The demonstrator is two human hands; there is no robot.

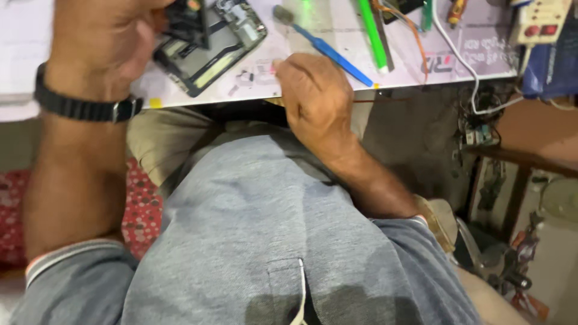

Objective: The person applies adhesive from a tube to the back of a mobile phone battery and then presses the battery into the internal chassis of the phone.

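Observation:
My left hand (pixel 105 45), with a black watch on its wrist, rests at the top left on an opened phone frame (pixel 211 51) that lies on the white work mat (pixel 313 30). Its fingers curl over the phone's left end and grip it. My right hand (pixel 313 96) is closed at the mat's front edge, knuckles up. Whether anything is between its fingertips is hidden. Small loose parts (pixel 250 77) lie on the mat just left of it. A blue-handled tool (pixel 334 55) lies just behind it.
A green stick tool (pixel 373 36), an orange wire (pixel 412 27), a white cable (pixel 457 48) and a white switch box (pixel 539 21) lie at the mat's far right. My grey shirt fills the foreground. Red patterned cloth (pixel 141 210) lies at the left, clutter at the right.

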